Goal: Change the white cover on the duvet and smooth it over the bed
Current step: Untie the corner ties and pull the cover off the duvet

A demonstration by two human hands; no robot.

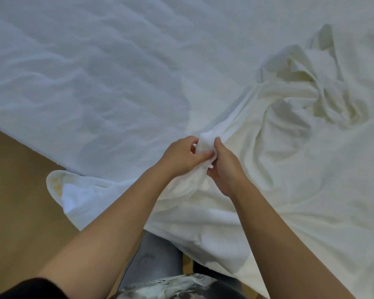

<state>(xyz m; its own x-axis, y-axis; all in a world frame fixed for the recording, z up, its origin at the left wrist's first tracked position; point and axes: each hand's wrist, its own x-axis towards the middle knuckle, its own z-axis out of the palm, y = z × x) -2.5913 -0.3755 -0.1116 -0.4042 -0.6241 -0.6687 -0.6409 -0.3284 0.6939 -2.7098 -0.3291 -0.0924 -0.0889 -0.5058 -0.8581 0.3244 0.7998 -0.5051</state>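
- The crumpled white fabric duvet cover (289,130) lay bunched on the near right part of the bed, one twisted heap rising at its far end.
- Just left of it, the pale quilted duvet (84,72) was spread flat.
- A loose white fold (61,186) drooped off the bed edge over the tan wooden floor (15,190).
- Both bare forearms reached in, covering the cover's near edge.
- The left hand (181,156) and right hand (225,167) met at one gathered corner, thumbs and curled fingers pinching it, knuckles nearly touching.
- Count: one cover, one duvet, two hands.
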